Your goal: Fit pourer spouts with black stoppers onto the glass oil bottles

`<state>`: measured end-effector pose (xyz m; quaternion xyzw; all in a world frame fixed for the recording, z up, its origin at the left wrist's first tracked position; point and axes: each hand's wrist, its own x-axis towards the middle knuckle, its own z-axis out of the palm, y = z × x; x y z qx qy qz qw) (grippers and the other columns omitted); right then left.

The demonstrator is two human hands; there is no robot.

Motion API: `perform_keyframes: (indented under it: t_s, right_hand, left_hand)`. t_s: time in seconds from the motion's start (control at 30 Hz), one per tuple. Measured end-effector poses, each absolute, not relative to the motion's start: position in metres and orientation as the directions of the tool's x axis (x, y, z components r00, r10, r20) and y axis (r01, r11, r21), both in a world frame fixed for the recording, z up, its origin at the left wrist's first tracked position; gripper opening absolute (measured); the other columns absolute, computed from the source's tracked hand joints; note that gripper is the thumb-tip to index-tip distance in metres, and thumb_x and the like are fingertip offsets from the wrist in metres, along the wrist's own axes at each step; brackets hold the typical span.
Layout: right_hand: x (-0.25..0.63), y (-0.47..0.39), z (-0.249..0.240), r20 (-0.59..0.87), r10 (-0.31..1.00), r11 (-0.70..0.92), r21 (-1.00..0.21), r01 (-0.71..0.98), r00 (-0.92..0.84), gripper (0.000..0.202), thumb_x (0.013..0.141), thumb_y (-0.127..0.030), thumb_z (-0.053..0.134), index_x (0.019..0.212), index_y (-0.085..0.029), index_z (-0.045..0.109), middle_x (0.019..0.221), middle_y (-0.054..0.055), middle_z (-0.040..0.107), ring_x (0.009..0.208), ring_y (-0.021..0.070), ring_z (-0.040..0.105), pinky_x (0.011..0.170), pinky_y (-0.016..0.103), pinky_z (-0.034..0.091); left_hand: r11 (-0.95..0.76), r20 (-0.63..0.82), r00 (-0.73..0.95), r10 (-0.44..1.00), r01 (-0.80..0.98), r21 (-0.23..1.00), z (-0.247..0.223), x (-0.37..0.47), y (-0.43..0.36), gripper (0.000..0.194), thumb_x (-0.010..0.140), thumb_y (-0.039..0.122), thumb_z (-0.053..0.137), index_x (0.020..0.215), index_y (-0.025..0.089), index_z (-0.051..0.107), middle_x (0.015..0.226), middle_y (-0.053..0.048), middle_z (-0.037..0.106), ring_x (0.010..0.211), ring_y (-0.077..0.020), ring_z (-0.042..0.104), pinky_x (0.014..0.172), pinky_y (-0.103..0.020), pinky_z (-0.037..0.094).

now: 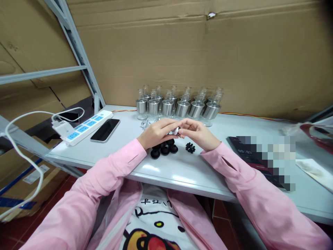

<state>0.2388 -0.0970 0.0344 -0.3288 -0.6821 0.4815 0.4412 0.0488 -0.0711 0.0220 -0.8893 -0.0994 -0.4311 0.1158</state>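
My left hand (159, 132) and my right hand (197, 132) meet over the middle of the table, fingers closed around a small white round piece (176, 131). Its exact kind is hard to make out, partly covered by my fingers. Several black round caps (164, 150) lie just below my left hand, some hidden under it. A little pile of small black pieces (190, 148) sits below my right hand. Behind my left hand are several clear and whitish ring-like parts (149, 122), partly covered.
Several glass bottles with silver bands (168, 108) stand in rows along the cardboard wall (182, 52). To the left lie a phone (105, 130) and a white power strip (88, 127) with a plugged-in cable. A dark screen device (256, 158) lies at right on the table (171, 173).
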Motion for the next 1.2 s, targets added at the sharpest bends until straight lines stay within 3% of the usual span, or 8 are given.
perform_keyframes:
  t_s: [0.2,0.43,0.73,0.9,1.0,1.1,1.2]
  right_hand:
    - [0.23,-0.103,0.038,0.361,0.883,0.392,-0.919,0.045,-0.301,0.034,0.063,-0.044,0.073,0.077,-0.019,0.054,0.069,-0.001,0.059,0.06,0.0103,0.052,0.059,0.027,0.043]
    - [0.219,-0.105,0.036,0.491,0.847,0.505,-0.863,0.02,-0.202,0.03,0.064,-0.035,0.071,0.069,-0.021,0.045,0.059,-0.006,0.044,0.052,0.0076,0.039,0.05,0.024,0.034]
    - [0.214,-0.101,0.027,0.639,0.759,0.649,-0.756,0.081,-0.121,0.021,0.066,-0.024,0.066,0.069,-0.021,0.045,0.066,-0.004,0.045,0.064,0.0109,0.047,0.061,0.026,0.04]
    - [0.215,-0.104,0.025,0.698,0.697,0.713,-0.65,0.262,-0.165,0.018,0.071,-0.02,0.061,0.071,-0.021,0.043,0.066,-0.003,0.046,0.063,0.0109,0.047,0.062,0.026,0.04]
    - [0.218,-0.106,0.027,0.756,0.619,0.76,-0.509,0.403,-0.213,0.018,0.073,-0.019,0.06,0.072,-0.021,0.042,0.068,-0.002,0.05,0.062,0.0115,0.047,0.059,0.026,0.04]
    - [0.219,-0.106,0.031,0.826,0.44,0.827,-0.219,0.518,-0.354,0.014,0.078,-0.017,0.055,0.072,-0.021,0.043,0.068,0.001,0.053,0.064,0.0135,0.046,0.06,0.028,0.041]
    - [0.22,-0.103,0.033,0.797,0.293,0.821,0.072,0.566,-0.528,0.017,0.083,-0.015,0.049,0.068,-0.021,0.043,0.071,0.004,0.057,0.066,0.0158,0.045,0.063,0.031,0.042]
  left_hand:
    - [-0.879,0.743,0.661,0.108,0.412,-0.239,0.032,0.045,-0.07,0.039,0.088,0.045,0.048,0.113,0.015,0.053,0.1,-0.009,0.065,0.096,-0.0199,0.058,0.086,-0.036,0.045]
    - [-0.843,0.741,0.659,0.13,0.467,-0.268,0.041,0.044,-0.073,0.039,0.09,0.047,0.043,0.108,0.015,0.055,0.096,-0.008,0.067,0.093,-0.02,0.056,0.091,-0.038,0.033]
    - [-0.93,0.71,0.66,0.247,0.366,-0.017,0.048,0.039,-0.072,0.044,0.088,0.05,0.042,0.108,0.013,0.056,0.097,-0.008,0.064,0.094,-0.0192,0.052,0.088,-0.034,0.035]
    - [-0.925,0.653,0.661,0.37,0.329,0.191,0.049,0.037,-0.071,0.043,0.086,0.051,0.046,0.107,0.016,0.058,0.094,-0.006,0.064,0.09,-0.0169,0.052,0.086,-0.032,0.037]
    - [-0.905,0.615,0.663,0.426,0.315,0.286,0.051,0.037,-0.072,0.044,0.085,0.052,0.048,0.106,0.016,0.06,0.092,-0.005,0.064,0.086,-0.0162,0.052,0.082,-0.03,0.039]
    - [-0.884,0.586,0.665,0.463,0.305,0.353,0.053,0.036,-0.072,0.044,0.084,0.053,0.049,0.104,0.016,0.061,0.09,-0.005,0.065,0.085,-0.0158,0.054,0.08,-0.029,0.039]
    - [-0.869,0.573,0.662,0.483,0.281,0.408,0.054,0.034,-0.07,0.046,0.083,0.056,0.049,0.102,0.016,0.063,0.089,-0.004,0.066,0.082,-0.0148,0.056,0.077,-0.028,0.039]
